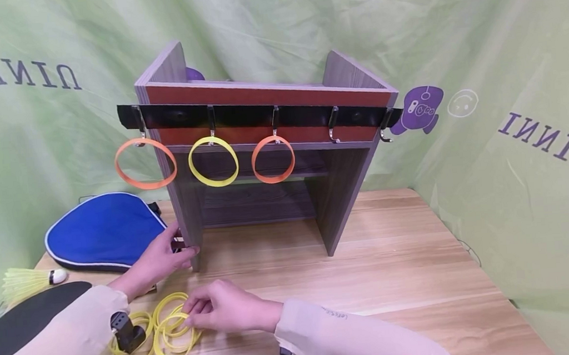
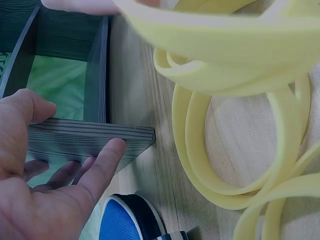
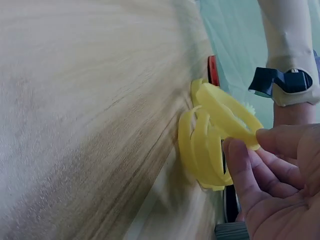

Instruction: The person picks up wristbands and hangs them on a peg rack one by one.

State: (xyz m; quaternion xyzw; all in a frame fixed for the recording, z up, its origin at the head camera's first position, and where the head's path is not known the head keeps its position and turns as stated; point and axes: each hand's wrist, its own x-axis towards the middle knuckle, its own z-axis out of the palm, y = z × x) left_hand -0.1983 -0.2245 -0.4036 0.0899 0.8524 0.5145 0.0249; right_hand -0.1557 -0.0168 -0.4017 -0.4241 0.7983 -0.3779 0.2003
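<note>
Yellow rings (image 2: 230,50) lie left of the right hand (image 1: 229,307), which pinches one; the left hand (image 1: 162,257) grips the shelf (image 1: 261,204).

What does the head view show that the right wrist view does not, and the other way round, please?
Only the head view: the black hook rail, two hanging orange rings, a hanging yellow ring and purple lettering on the cloth.

Only the right wrist view: a small red patch beyond the loose yellow rings; what it belongs to is unclear.

Both: those loose rings, the right hand at them, the wooden table and the left sleeve.
</note>
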